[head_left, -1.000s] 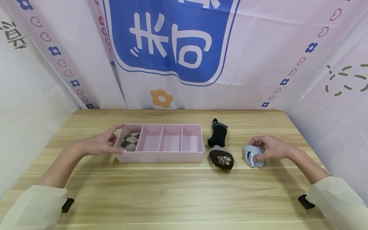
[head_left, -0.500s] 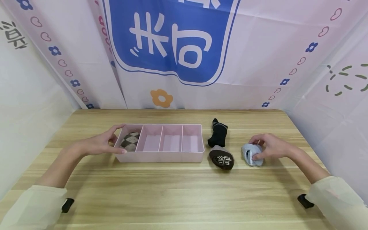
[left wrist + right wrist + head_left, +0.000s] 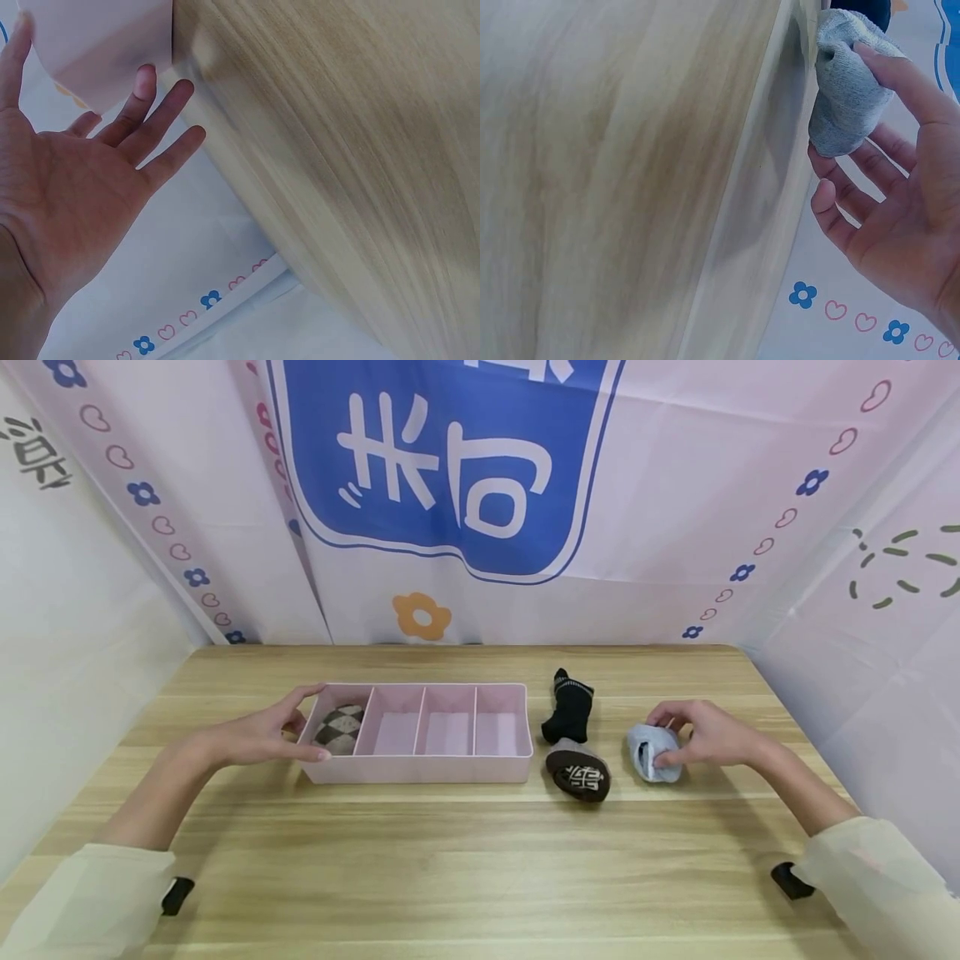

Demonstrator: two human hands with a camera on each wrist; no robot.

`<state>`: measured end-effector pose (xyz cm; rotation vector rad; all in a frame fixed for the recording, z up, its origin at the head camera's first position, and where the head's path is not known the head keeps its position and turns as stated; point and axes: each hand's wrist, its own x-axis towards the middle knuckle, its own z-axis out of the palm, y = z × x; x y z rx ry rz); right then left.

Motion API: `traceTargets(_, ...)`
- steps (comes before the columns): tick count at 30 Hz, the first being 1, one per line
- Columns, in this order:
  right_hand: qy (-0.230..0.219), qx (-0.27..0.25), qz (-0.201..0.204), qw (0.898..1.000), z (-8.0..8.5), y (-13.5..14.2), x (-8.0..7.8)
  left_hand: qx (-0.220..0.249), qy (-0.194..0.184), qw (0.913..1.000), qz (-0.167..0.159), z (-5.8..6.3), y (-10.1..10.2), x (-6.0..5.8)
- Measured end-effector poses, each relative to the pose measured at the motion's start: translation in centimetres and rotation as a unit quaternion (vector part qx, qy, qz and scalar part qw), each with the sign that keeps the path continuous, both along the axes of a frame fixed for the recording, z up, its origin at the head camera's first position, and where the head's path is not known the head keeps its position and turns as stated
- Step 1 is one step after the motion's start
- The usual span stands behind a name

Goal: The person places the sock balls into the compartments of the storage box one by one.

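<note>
My left hand (image 3: 258,735) spans the left end of a pink divided box (image 3: 420,769), thumb at the front wall and index finger at the back corner. Its other fingers spread loosely in the left wrist view. A brown-and-beige diamond-patterned rolled sock (image 3: 341,729) lies in the leftmost compartment; the other compartments hold nothing. My right hand (image 3: 708,735) pinches a light blue-grey rolled sock (image 3: 651,752) between thumb and fingers. The right wrist view shows that grey sock (image 3: 851,94) between thumb and fingertips, with the little finger curled free.
Right of the box lies a black sock (image 3: 572,710), and in front of it a dark brown rolled sock (image 3: 577,772) with a white pattern. All stand on a wooden table (image 3: 450,868). Printed white cloth (image 3: 660,527) closes off the back and sides.
My right hand has moved slightly away from me and to the left, taking the light blue-grey sock with it. The left hand, the box and the other socks have stayed put.
</note>
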<state>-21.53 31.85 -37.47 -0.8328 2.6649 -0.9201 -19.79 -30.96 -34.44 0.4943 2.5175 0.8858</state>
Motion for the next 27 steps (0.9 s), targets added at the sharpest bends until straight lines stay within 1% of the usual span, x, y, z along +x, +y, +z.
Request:
traceTargets(6, 0.010, -0.005, -0.008, 1.000, 0.1, -0.2, 0.0, 0.002, -0.001, 1.0000, 0.006, 0.1, -0.1, 0.1)
traceTargets(10, 0.016, -0.008, -0.012, 1.000, 0.4, -0.4, 0.0, 0.014, 0.008, 0.9999, 0.002, -0.3, -0.3, 0.2)
traceTargets(17, 0.021, -0.015, -0.013, 1.000, 0.5, -0.4, 0.0, 0.023, 0.045, 0.9987, 0.000, -1.0, -0.4, 0.3)
traceTargets(21, 0.031, -0.025, -0.017, 0.999, 0.6, -0.4, 0.0, 0.031, 0.066, 0.9974, 0.001, -1.4, -0.6, 0.4)
traceTargets(27, 0.043, -0.036, -0.024, 0.998, 1.2, -0.6, 0.0, 0.030, 0.085, 0.9960, 0.002, -1.8, -0.8, 0.4)
